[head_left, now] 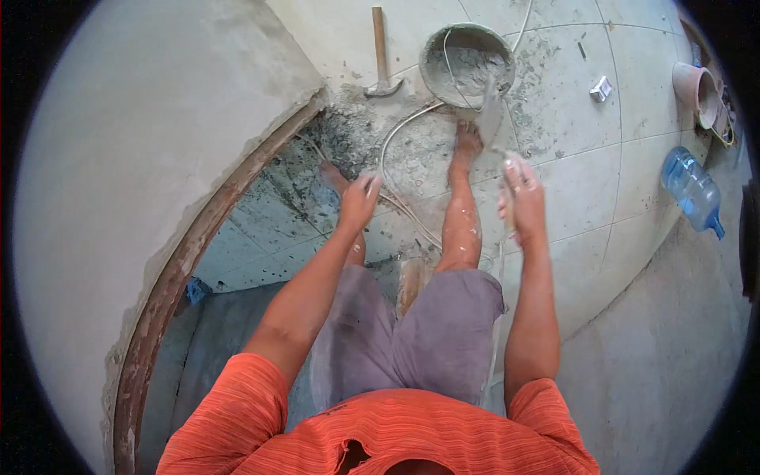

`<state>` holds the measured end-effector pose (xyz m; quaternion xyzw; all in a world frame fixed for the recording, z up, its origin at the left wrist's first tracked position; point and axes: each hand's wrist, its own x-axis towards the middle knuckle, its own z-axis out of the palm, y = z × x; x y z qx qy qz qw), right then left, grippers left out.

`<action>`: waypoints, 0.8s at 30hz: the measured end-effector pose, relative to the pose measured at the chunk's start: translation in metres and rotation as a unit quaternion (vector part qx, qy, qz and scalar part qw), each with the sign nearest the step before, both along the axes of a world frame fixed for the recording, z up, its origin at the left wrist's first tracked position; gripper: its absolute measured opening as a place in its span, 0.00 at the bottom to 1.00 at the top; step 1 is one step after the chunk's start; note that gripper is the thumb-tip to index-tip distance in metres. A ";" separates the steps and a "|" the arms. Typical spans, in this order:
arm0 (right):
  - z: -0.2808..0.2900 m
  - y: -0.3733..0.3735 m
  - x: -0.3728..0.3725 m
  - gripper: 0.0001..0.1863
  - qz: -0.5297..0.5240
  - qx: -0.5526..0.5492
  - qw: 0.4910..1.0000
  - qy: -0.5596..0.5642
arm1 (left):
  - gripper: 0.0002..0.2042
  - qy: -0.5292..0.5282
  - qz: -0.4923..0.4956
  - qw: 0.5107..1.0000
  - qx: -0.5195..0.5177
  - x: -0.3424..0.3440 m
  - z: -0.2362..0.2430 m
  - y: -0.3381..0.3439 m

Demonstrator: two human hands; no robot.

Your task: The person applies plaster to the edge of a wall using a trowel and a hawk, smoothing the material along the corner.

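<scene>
Head view: right hand [526, 196] holds 1 trowel [491, 119] near 1 bucket [428, 73].

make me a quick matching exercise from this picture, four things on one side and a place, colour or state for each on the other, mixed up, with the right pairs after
Column one
1. hammer
2. trowel
3. large bucket
4. plastic bottle

Column two
A. holds a wet-looking grey mix
B. see-through blue, lying toward the right edge of the view
C. on the floor, left of the bucket
D. gripped in the right hand

Right pairs: 1-C, 2-D, 3-A, 4-B
</scene>
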<state>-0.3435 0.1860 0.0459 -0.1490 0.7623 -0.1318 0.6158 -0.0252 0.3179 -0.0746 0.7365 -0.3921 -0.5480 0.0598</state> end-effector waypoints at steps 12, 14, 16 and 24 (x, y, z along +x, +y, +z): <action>-0.196 -0.115 -0.044 0.22 0.035 0.090 0.988 -0.121 | 0.26 -0.141 0.092 0.971 -0.172 -0.148 -0.094 -0.230; -0.219 -0.123 -0.031 0.22 -0.004 0.113 0.988 -0.104 | 0.27 -0.148 0.089 0.973 -0.156 -0.134 -0.114 -0.221; -0.243 -0.122 -0.019 0.22 0.004 0.097 0.989 -0.110 | 0.27 -0.155 0.102 0.970 -0.159 -0.120 -0.128 -0.206; -0.255 -0.112 0.021 0.20 -0.038 0.092 0.989 -0.108 | 0.25 0.052 0.142 0.988 -0.017 -0.111 -0.128 -0.182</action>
